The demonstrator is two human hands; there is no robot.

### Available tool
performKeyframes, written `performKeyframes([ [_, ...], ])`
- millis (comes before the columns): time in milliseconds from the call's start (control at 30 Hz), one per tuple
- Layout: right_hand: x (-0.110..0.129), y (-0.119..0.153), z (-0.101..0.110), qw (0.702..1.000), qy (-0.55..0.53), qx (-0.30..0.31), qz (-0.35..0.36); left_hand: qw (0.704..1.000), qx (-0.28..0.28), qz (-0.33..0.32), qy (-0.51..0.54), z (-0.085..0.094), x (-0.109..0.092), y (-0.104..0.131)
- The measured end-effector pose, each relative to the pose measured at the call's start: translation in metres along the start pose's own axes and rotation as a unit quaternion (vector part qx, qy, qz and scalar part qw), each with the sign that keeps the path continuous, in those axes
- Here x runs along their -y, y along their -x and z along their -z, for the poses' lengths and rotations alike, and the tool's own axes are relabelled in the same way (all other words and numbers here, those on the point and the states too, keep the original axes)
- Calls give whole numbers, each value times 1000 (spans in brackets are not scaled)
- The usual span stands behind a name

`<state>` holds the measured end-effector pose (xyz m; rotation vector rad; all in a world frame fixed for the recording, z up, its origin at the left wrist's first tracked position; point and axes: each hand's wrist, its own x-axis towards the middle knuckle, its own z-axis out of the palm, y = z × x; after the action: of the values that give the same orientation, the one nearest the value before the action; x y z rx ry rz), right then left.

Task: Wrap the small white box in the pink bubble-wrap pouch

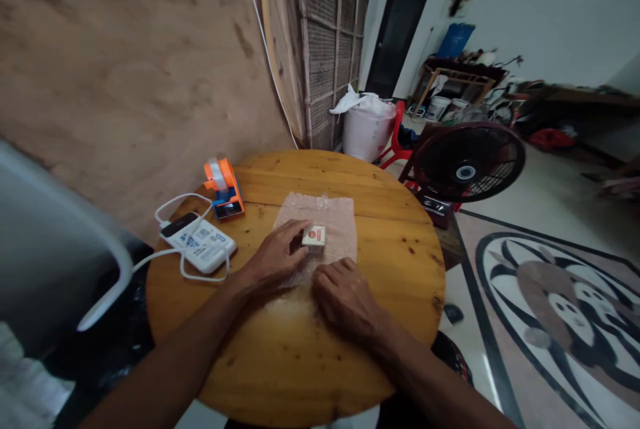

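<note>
A small white box with red print on its top (314,236) sits on a sheet of clear bubble wrap (335,210). The thumb and fingers of my left hand (276,252) close on the box's left side. Beside the sheet's near edge, my right hand (345,292) rests with its fingers curled in. Whatever may be under those fingers is hidden. Both hands are over the middle of a round wooden table (395,242).
An orange and blue tape dispenser (225,188) stands at the table's left. Nearer lies a white power bank (200,242) with a looped white cable. Past the right edge is a black fan (465,166), and behind it a red chair (395,139) beside a white bucket (367,126).
</note>
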<state>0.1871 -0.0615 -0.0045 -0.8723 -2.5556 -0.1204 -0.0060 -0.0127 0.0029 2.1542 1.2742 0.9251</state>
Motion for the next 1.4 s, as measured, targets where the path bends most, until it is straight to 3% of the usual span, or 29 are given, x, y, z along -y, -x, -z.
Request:
performKeyframes([
  [267,-1,0,4,998,-39,-34,24,1000,21,-11,4,6,-4,-2],
  [767,0,1,1,997,-59,-43,32,1000,19,-18,6,7,-7,1],
  [967,2,0,5,997,-66,-39,16,999,24,-25,10,8,-6,1],
  [1267,-6,-4,4,989,-106,-97,-24,999,40,-12,23,12,-7,-1],
  [1400,-8,-11,9,987,-119,-92,-49,997,52,5,50,17,-10,2],
])
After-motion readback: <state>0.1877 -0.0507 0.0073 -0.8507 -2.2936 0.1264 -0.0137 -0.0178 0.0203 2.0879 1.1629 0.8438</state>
